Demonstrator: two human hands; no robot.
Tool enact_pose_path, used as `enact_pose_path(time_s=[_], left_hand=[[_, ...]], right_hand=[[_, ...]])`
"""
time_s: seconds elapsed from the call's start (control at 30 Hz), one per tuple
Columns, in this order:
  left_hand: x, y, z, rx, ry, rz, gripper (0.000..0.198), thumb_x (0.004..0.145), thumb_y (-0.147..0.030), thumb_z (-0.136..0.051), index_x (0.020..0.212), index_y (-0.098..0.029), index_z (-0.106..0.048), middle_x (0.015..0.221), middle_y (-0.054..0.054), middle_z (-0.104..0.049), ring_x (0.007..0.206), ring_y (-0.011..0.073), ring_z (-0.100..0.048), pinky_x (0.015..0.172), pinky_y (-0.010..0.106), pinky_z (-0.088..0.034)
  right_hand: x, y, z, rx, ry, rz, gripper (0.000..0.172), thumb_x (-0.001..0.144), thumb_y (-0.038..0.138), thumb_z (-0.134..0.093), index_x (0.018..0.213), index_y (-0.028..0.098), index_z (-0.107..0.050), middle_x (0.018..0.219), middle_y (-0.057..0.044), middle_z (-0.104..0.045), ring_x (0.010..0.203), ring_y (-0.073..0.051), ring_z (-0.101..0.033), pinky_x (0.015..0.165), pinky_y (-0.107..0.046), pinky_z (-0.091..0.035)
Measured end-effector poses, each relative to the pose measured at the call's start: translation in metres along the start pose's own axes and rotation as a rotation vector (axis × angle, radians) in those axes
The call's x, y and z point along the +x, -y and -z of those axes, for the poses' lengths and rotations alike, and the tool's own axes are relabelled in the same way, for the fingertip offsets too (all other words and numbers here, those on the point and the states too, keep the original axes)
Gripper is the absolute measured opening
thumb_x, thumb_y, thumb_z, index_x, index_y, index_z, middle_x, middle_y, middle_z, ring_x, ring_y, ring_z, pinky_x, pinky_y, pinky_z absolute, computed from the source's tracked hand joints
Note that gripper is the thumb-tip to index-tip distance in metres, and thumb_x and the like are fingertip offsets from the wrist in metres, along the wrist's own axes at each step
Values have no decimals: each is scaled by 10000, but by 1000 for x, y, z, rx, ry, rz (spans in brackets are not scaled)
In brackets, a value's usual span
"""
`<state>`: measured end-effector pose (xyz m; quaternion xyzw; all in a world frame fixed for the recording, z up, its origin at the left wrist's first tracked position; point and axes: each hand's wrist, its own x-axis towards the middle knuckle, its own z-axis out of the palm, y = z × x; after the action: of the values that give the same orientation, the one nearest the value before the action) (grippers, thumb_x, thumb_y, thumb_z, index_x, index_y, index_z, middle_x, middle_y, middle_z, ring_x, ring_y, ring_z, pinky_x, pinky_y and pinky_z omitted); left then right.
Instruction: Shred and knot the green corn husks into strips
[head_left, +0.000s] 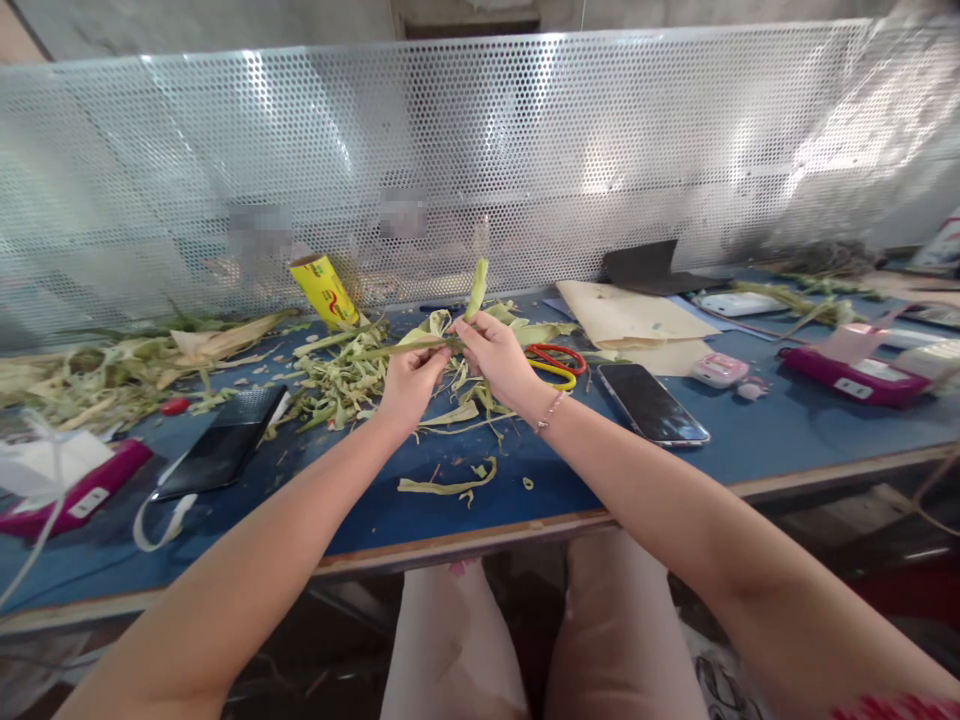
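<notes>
Both hands meet over the middle of the table, pinching pale green corn husk (478,288) between the fingertips. My left hand (415,380) is closed on its lower part, where a strip points off to the left. Close beside it, my right hand (496,358) grips the husk with one folded end standing upright above the fingers. The fingers hide the spot where the strips meet. Below and left of the hands lies a heap of torn husk strips (341,375). Red and yellow loops (559,362), like scissor handles, rest by my right wrist.
A perforated metal screen (480,150) borders the table's back. A yellow tube (324,290) leans there. Phones lie left (225,445) and right (654,403). Brown paper (630,315) and a pink case (720,370) are at right. Loose husk scraps (448,487) lie near the front edge.
</notes>
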<state>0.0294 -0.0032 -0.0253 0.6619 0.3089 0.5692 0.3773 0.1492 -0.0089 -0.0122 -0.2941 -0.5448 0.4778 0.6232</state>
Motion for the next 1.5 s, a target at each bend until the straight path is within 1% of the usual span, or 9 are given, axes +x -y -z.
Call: enact_pose_path(time_s=[0.47,0.6,0.7,0.87,1.03,1.1,1.2,1.33,1.5], left_hand=[[-2,-11,-7,-154,-19,159,66,644,-212,-590,654,-149,-573,440,-89,-226,371,22,-181,387,196,-157],[1,-13,1,-211,17,229,69,606,-185,-576,643,-134,-604,438,-49,-394,398,50,-341,405,202,-270],[7,-7,13,-244,42,272,193,590,-159,-492,699,-128,-648,560,23,-585,546,127,-544,544,265,-434],[14,9,26,-137,70,186,241,558,-124,-588,786,-154,-663,747,26,-668,694,143,-605,761,330,-478],[8,2,19,-96,105,146,290,520,-224,-739,798,-171,-673,770,32,-681,741,151,-620,772,307,-488],[5,-2,17,-24,118,156,282,522,-265,-749,779,-165,-687,747,42,-681,703,154,-617,742,312,-498],[5,-1,17,-5,10,141,297,565,-345,-720,804,-170,-702,718,42,-676,628,142,-594,685,315,-503],[9,2,20,-118,-94,132,254,536,-357,-735,690,-157,-706,597,13,-615,564,99,-520,596,255,-465],[12,3,23,-185,10,164,223,509,-335,-754,618,-152,-686,621,11,-601,555,77,-482,550,224,-421]], right_hand=[[0,2,0,44,14,-28,171,785,314,-531,698,181,-470,412,112,-258,345,-17,-198,354,-171,-139],[4,1,6,59,19,-73,163,782,298,-541,697,179,-470,392,116,-283,330,-14,-201,347,-159,-148],[8,-1,13,121,17,-121,163,797,307,-527,710,182,-469,377,114,-322,316,-14,-207,341,-147,-164],[11,-4,18,315,51,-293,164,813,254,-516,685,180,-443,399,90,-397,346,-27,-332,368,-125,-292],[10,-5,14,397,93,-468,192,828,168,-484,641,160,-443,443,63,-461,381,-24,-399,418,-125,-374],[10,-6,12,391,115,-468,216,843,160,-452,626,155,-450,450,54,-474,392,-27,-413,427,-130,-378],[9,-8,10,355,139,-447,204,832,172,-467,628,154,-474,466,49,-491,415,-35,-433,444,-147,-371],[9,-11,9,327,125,-368,163,703,217,-628,619,151,-505,509,57,-507,481,-40,-454,488,-171,-352],[9,-14,9,261,80,-222,215,564,264,-707,654,137,-560,549,70,-505,505,-27,-422,508,-181,-329]])
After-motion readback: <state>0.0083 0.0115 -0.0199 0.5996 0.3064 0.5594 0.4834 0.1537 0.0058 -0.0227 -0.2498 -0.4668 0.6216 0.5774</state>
